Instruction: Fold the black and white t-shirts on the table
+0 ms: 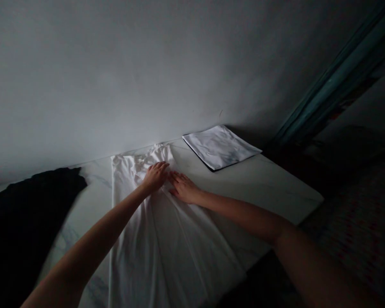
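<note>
A white cloth garment (176, 244) lies spread over the marble-patterned table, its bunched upper end near the wall and its lower part reaching the near edge. My left hand (156, 176) rests on the upper part of the cloth, palm down, with its fingers extended. Just to its right, my right hand (183, 187) lies flat on the same cloth, fingers spread and pointing left. The two hands are close together, and neither grips the fabric. Wrinkles and long folds run down the cloth from around the hands.
A folded white cloth with a dark one under it (221, 147) sits at the back right of the table (276, 188). Black fabric (35, 214) covers the left side. A pale wall (131, 77) rises behind. Patterned fabric (359, 231) shows dimly at the far right.
</note>
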{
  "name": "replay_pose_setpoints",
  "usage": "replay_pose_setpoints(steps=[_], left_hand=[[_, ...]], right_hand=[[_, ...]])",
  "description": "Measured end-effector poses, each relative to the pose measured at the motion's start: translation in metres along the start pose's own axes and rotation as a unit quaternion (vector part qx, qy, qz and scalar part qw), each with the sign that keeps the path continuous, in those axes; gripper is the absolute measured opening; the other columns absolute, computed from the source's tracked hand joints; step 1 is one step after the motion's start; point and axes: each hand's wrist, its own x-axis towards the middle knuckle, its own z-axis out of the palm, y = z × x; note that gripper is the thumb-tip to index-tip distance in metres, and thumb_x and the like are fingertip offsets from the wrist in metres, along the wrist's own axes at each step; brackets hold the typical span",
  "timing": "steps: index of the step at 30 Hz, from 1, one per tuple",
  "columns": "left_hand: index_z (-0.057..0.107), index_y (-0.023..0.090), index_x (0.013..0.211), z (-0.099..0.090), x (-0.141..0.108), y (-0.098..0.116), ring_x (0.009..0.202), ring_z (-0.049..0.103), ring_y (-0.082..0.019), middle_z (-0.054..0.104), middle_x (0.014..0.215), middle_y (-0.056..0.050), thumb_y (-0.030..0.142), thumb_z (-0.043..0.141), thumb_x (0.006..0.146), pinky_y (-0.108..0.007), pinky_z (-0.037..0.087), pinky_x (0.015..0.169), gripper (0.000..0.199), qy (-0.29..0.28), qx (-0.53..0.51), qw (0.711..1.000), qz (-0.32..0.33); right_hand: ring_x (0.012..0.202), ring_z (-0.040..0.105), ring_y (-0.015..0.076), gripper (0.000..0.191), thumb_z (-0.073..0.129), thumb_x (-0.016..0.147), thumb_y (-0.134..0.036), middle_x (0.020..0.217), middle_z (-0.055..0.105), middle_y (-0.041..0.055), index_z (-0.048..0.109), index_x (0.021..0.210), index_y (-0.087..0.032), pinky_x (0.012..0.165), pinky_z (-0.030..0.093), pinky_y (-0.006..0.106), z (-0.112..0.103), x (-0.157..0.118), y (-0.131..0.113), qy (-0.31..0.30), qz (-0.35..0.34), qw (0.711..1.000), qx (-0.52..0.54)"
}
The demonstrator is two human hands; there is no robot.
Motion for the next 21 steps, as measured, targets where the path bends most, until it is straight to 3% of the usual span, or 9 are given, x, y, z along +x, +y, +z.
replay_pose_setpoints(steps=[6, 9, 12, 15, 18, 21], left_hand=[[0.056, 0.019, 0.132, 0.009, -0.034, 0.034, 0.134, 0.048, -0.027, 0.055, 0.143, -0.013, 0.029, 0.047, 0.095, -0.045, 0.039, 0.109, 0.039, -0.032, -0.023, 0.997, 0.064], [0.059, 0.022, 0.128, 0.002, -0.06, 0.055, 0.132, 0.05, -0.027, 0.057, 0.141, -0.011, 0.029, 0.048, 0.095, -0.047, 0.038, 0.109, 0.036, -0.027, -0.016, 0.996, 0.085], [0.063, 0.024, 0.122, -0.008, -0.087, 0.074, 0.128, 0.052, -0.027, 0.059, 0.138, -0.009, 0.025, 0.048, 0.094, -0.048, 0.038, 0.108, 0.031, -0.026, 0.004, 0.993, 0.117], [0.064, 0.024, 0.117, -0.018, -0.106, 0.084, 0.12, 0.056, -0.025, 0.063, 0.129, -0.01, 0.018, 0.046, 0.093, -0.044, 0.042, 0.103, 0.031, -0.03, 0.027, 0.989, 0.142], [0.063, 0.021, 0.117, -0.027, -0.11, 0.083, 0.117, 0.056, -0.026, 0.063, 0.122, -0.012, 0.014, 0.045, 0.092, -0.043, 0.044, 0.099, 0.032, -0.027, 0.083, 0.987, 0.137], [0.061, 0.021, 0.116, -0.032, -0.1, 0.077, 0.116, 0.055, -0.029, 0.062, 0.121, -0.014, 0.013, 0.044, 0.092, -0.044, 0.043, 0.097, 0.031, -0.023, 0.158, 0.981, 0.111]], right_hand=[[0.148, 0.027, 0.0283, 0.059, 0.042, 0.101, -0.043, 0.159, 0.032, 0.019, 0.039, 0.15, -0.01, 0.12, 0.023, 0.048, -0.013, -0.094, -0.016, -0.009, 0.024, 1.0, 0.003], [0.146, 0.03, 0.0264, 0.052, 0.043, 0.101, -0.037, 0.156, 0.037, 0.02, 0.045, 0.144, -0.008, 0.12, 0.024, 0.045, -0.026, -0.129, -0.033, 0.007, 0.058, 0.998, 0.015], [0.137, 0.042, 0.025, 0.037, 0.047, 0.099, -0.027, 0.144, 0.051, 0.0191, 0.056, 0.13, -0.01, 0.115, 0.03, 0.042, -0.041, -0.157, -0.065, 0.028, 0.108, 0.994, 0.013], [0.119, 0.054, 0.0261, 0.026, 0.055, 0.096, -0.031, 0.123, 0.063, 0.0162, 0.063, 0.113, -0.014, 0.104, 0.041, 0.042, -0.054, -0.174, -0.106, 0.044, 0.159, 0.986, -0.012], [0.11, 0.058, 0.0283, 0.03, 0.059, 0.093, -0.039, 0.114, 0.064, 0.016, 0.062, 0.109, -0.014, 0.093, 0.048, 0.041, -0.059, -0.177, -0.142, 0.036, 0.215, 0.976, -0.02], [0.107, 0.062, 0.0271, 0.025, 0.047, 0.097, -0.022, 0.112, 0.065, 0.0174, 0.061, 0.113, -0.01, 0.086, 0.051, 0.038, -0.059, -0.17, -0.163, 0.001, 0.283, 0.959, -0.009]])
